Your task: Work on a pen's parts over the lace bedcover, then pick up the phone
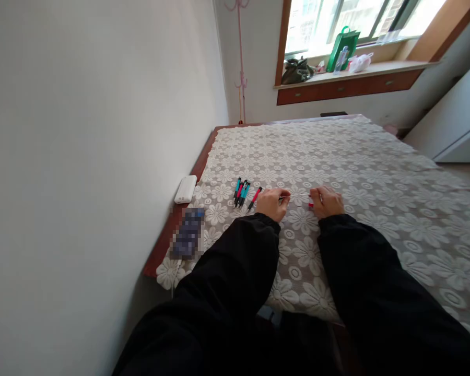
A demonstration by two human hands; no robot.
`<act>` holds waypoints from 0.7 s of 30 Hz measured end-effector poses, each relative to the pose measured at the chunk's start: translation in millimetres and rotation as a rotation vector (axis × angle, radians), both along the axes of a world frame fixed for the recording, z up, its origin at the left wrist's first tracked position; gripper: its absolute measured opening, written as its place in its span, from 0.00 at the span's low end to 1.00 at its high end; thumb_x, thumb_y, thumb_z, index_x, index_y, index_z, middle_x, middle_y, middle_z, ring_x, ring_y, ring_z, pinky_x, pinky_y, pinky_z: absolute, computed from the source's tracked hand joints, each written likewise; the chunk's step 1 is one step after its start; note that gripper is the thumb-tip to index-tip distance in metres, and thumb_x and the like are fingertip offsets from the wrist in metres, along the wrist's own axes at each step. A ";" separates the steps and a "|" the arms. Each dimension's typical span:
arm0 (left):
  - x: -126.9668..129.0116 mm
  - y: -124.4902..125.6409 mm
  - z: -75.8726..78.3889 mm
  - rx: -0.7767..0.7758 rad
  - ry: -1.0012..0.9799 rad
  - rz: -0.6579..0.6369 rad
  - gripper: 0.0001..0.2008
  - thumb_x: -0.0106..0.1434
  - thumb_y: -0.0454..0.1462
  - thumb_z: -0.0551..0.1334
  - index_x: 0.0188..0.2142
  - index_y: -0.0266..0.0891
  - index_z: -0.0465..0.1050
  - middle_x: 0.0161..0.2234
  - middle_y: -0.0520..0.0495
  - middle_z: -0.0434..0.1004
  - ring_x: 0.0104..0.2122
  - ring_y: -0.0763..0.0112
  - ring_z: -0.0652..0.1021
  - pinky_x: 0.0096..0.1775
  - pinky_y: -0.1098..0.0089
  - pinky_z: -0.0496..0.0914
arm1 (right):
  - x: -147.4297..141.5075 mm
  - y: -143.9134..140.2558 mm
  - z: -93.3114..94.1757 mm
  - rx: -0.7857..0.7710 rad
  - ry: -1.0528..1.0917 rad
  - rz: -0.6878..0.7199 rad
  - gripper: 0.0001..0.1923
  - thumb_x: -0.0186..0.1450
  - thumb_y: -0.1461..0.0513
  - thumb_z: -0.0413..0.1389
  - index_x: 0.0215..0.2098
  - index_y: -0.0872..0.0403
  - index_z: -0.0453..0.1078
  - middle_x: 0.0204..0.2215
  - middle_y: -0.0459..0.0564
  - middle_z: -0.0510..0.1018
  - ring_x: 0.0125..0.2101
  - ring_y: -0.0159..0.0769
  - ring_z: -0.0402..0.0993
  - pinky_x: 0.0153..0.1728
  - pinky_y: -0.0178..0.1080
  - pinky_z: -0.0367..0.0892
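My left hand (273, 203) is closed in a pinch near the middle of the table's near side. Its fingertips hold a dark end of a thin pale rod (298, 196), which looks like a pen refill and spans the gap to my right hand (327, 202). Closed as well, my right hand meets the rod's other end and also has a red pen part (310, 205) sticking out below its fingers; most of that part is hidden. Just left of my left hand lies a pink-red pen (255, 198). Beyond it, several teal and red pens (242, 192) form a loose group.
A lace cloth with flower patterns (321, 141) covers the table. At the left edge sit a white power bank (186, 189) and a blurred phone (187, 233) with a white cable. A green bag (342, 49) and a clear bottle (340, 59) stand on the windowsill.
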State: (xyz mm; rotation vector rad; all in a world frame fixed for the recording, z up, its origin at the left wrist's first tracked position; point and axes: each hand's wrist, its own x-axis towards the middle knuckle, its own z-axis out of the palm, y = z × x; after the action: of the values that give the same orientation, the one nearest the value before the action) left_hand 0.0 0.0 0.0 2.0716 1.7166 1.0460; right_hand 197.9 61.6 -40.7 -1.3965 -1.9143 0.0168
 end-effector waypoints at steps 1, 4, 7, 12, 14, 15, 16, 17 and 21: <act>0.0 0.0 0.0 -0.005 0.002 0.010 0.07 0.66 0.38 0.62 0.42 0.45 0.78 0.42 0.50 0.83 0.46 0.65 0.77 0.54 0.63 0.67 | 1.1 1.7 -1.6 -0.001 0.003 -0.002 0.16 0.70 0.55 0.43 0.28 0.50 0.65 0.32 0.56 0.77 0.36 0.47 0.72 0.39 0.46 0.62; -0.1 0.1 -0.7 0.004 -0.004 0.037 0.06 0.66 0.39 0.63 0.41 0.45 0.78 0.40 0.51 0.83 0.45 0.64 0.77 0.52 0.62 0.67 | 6.8 9.2 -9.2 -0.014 0.012 0.026 0.13 0.69 0.55 0.45 0.32 0.50 0.66 0.33 0.56 0.77 0.38 0.48 0.73 0.40 0.47 0.63; -0.1 0.1 -1.2 0.017 -0.011 0.042 0.06 0.65 0.39 0.63 0.40 0.44 0.78 0.39 0.51 0.83 0.44 0.64 0.77 0.51 0.62 0.67 | 11.4 15.1 -16.0 -0.004 0.044 0.070 0.10 0.68 0.55 0.48 0.36 0.50 0.68 0.35 0.56 0.78 0.40 0.48 0.73 0.42 0.48 0.64; 0.1 -1.1 0.6 -0.017 -0.006 0.051 0.06 0.65 0.38 0.63 0.41 0.45 0.77 0.40 0.51 0.83 0.45 0.65 0.77 0.52 0.64 0.67 | 8.0 11.5 -12.9 0.017 0.131 0.115 0.08 0.67 0.56 0.49 0.37 0.50 0.67 0.37 0.55 0.79 0.41 0.48 0.73 0.44 0.48 0.66; 0.1 -1.5 1.4 -0.019 -0.003 0.052 0.06 0.66 0.39 0.63 0.41 0.45 0.77 0.40 0.51 0.83 0.45 0.65 0.77 0.52 0.64 0.67 | 4.4 7.4 -7.7 0.024 0.131 0.095 0.10 0.67 0.55 0.47 0.35 0.50 0.67 0.35 0.55 0.78 0.39 0.47 0.73 0.42 0.48 0.65; 0.0 -1.7 1.6 -0.014 -0.005 0.048 0.06 0.66 0.39 0.63 0.41 0.45 0.77 0.40 0.51 0.83 0.45 0.65 0.77 0.52 0.63 0.67 | 2.7 5.4 -4.9 0.024 0.118 0.084 0.12 0.68 0.55 0.47 0.32 0.50 0.67 0.33 0.55 0.78 0.38 0.47 0.73 0.41 0.48 0.65; -0.1 -1.7 1.7 -0.008 -0.009 0.043 0.06 0.66 0.39 0.62 0.41 0.45 0.77 0.40 0.51 0.83 0.45 0.64 0.77 0.52 0.63 0.67 | 1.4 3.6 -2.3 0.018 0.100 0.076 0.14 0.68 0.54 0.46 0.30 0.50 0.66 0.31 0.54 0.77 0.36 0.46 0.72 0.40 0.47 0.65; -0.2 -1.8 1.7 -0.002 -0.013 0.039 0.06 0.66 0.39 0.62 0.41 0.45 0.77 0.40 0.51 0.83 0.45 0.64 0.77 0.52 0.63 0.67 | 0.4 2.2 0.1 0.011 0.081 0.071 0.16 0.69 0.53 0.45 0.27 0.49 0.65 0.29 0.54 0.77 0.35 0.45 0.72 0.39 0.46 0.64; -0.2 -1.6 1.7 0.013 -0.011 0.030 0.05 0.66 0.39 0.63 0.41 0.44 0.78 0.41 0.51 0.83 0.46 0.65 0.77 0.54 0.62 0.66 | 1.1 1.0 4.9 -0.016 0.041 0.077 0.22 0.70 0.50 0.44 0.22 0.49 0.63 0.26 0.52 0.75 0.33 0.43 0.71 0.37 0.44 0.63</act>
State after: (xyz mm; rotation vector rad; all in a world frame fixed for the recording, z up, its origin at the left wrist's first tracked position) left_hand -0.2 -1.6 1.7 2.0501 1.7454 1.0785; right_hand 199.0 62.6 -35.8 -1.3218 -1.9374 0.0969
